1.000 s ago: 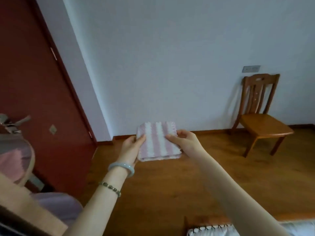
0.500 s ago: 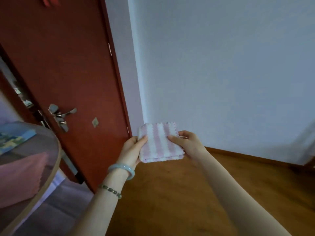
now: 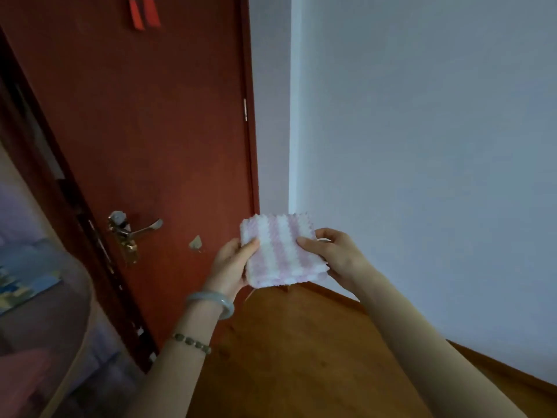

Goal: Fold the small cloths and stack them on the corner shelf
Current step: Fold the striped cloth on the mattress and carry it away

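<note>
Pink-white folded cloth (image 3: pixel 283 248) | left hand (image 3: pixel 229 267) pinches | right hand (image 3: pixel 334 254) pinches

Folded cloth (image 3: pixel 281 251) between both hands, door (image 3: pixel 150 146) behind-left.

Left wrist (image 3: pixel 200 324) wears a pale bangle (image 3: pixel 215 300) and beaded bracelet (image 3: pixel 193 343).

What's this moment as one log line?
cloth: folded, held midair | left hand: grips cloth | right hand: grips cloth
</note>
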Available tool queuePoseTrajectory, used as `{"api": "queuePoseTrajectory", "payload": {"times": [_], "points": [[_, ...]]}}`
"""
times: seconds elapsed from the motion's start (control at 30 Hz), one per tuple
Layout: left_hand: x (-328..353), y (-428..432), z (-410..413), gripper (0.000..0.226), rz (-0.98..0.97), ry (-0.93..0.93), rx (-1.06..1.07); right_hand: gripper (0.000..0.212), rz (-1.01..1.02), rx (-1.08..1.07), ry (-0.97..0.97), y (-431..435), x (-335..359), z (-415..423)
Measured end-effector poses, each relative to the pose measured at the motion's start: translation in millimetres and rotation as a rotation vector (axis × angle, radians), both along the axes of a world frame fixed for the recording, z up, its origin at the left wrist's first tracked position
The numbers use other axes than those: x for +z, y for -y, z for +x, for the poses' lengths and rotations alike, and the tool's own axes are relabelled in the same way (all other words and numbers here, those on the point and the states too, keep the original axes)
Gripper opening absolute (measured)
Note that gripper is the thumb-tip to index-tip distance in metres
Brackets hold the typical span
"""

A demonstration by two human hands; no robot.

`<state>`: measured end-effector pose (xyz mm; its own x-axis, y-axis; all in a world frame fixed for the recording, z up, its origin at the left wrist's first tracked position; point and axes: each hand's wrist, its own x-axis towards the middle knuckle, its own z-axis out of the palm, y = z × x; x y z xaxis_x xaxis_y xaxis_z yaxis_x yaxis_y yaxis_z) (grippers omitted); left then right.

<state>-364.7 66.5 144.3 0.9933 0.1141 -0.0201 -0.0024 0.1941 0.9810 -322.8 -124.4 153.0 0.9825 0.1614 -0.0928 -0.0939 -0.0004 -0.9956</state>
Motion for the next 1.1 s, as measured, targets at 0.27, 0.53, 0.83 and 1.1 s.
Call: {"api": "queuePoseTrajectory", "payload": {"times": [0.27, 0.53, 0.83, 1.1], "points": [[-8, -71, 24, 0.029, 0.101, 0.022, 0.291, 0.033, -0.116, 0.289, 0.093, -94, -5, 85], [-14, -136, -3, 0.023, 0.072, -0.058, 0.92, 0.023, -0.078, 0.826, 0.185, -231, 7, 126], [-23, -143, -49, 0.016, -0.017, -0.143, 1.365, 0.013, -0.016, 1.223, 0.135, -322, -16, 100], [-31, -207, -65, 0.014, 0.165, -0.306, 1.505, 0.008, -0.071, 1.314, 0.191, -399, -23, 91]]}}
